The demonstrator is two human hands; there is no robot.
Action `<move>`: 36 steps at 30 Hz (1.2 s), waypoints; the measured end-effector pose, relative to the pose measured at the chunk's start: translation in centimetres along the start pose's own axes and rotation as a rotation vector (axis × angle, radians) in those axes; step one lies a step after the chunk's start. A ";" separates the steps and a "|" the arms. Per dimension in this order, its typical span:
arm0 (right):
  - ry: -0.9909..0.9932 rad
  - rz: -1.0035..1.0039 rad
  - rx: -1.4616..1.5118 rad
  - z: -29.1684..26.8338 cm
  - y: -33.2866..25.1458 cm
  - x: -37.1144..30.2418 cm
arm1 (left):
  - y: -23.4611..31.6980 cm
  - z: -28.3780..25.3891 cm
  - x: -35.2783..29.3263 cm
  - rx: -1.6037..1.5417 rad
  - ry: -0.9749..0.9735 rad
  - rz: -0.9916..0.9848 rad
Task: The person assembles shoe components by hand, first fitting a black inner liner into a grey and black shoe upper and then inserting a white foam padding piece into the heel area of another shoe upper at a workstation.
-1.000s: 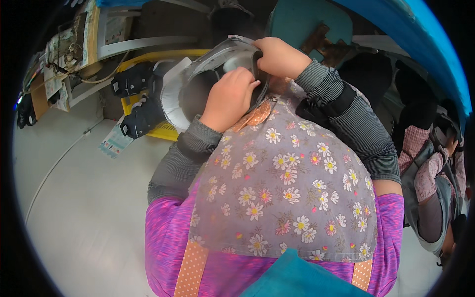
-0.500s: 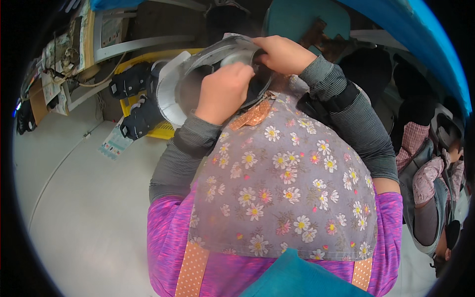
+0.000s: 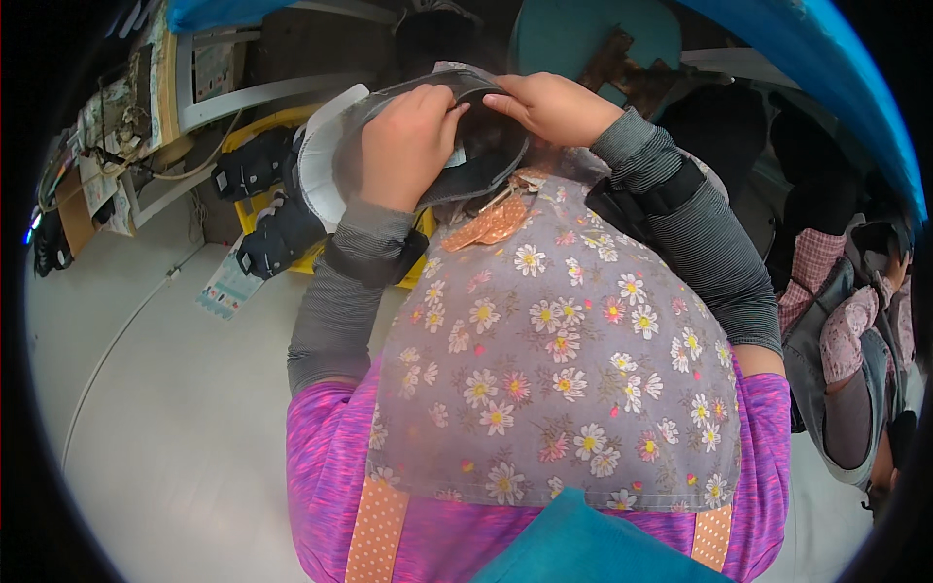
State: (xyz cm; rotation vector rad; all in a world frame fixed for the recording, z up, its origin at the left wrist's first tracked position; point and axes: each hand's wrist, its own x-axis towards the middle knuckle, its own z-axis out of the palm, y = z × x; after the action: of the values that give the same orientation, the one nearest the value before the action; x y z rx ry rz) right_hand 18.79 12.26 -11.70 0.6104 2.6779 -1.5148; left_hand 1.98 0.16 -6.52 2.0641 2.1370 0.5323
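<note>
Before my chest is a curved piece of sewn-looking material, grey and white outside with a dark hollow inside; its exact kind cannot be made out. My left hand grips its upper edge, fingers bent over and thumb pointing toward the hollow. At the right end of the same edge, my right hand pinches the rim between thumb and fingers. A small pale patch shows inside the hollow. Part of the piece is hidden behind my left hand.
Left of the piece, a yellow basket holds several black strapped items. A cluttered bench stands at far left, with a cable along the floor. A teal seat is ahead; another person's sleeve shows at right.
My left hand has moved left and slightly up along the piece, away from my right hand. More of the dark hollow shows between them. My right hand has hardly moved.
</note>
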 end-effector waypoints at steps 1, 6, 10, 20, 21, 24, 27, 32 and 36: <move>0.027 0.005 0.014 0.0 -0.2 -0.1 | -0.1 0.0 0.0 0.005 -0.007 0.006; 0.040 0.026 -0.014 -0.2 -0.6 0.0 | -0.1 0.2 0.2 -0.010 0.013 0.029; 0.066 -0.070 -0.043 0.0 0.5 0.0 | -0.2 0.6 0.2 0.018 0.000 -0.009; -0.001 -0.014 0.134 -0.5 0.7 0.6 | -0.3 0.9 0.4 0.039 0.031 0.009; 0.002 -0.014 0.134 -0.3 0.9 0.5 | -0.2 0.8 0.5 0.040 0.030 0.013; 0.079 -0.103 0.214 0.3 1.5 0.4 | -0.2 0.9 0.6 0.041 0.027 0.014; 0.073 -0.098 0.125 0.6 1.4 0.5 | -0.4 1.2 0.6 0.058 0.057 0.036; 0.070 -0.032 0.029 0.0 0.8 1.1 | -0.1 1.2 0.9 0.116 0.058 0.018; 0.025 0.044 -0.059 -1.0 -0.3 1.9 | 0.1 0.6 0.9 0.191 0.053 -0.016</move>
State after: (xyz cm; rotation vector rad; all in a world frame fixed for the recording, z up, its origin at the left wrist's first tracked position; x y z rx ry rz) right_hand 17.13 13.57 -11.25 0.6861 2.6973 -1.4221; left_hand 2.18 1.11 -6.87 2.1486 2.3157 0.3990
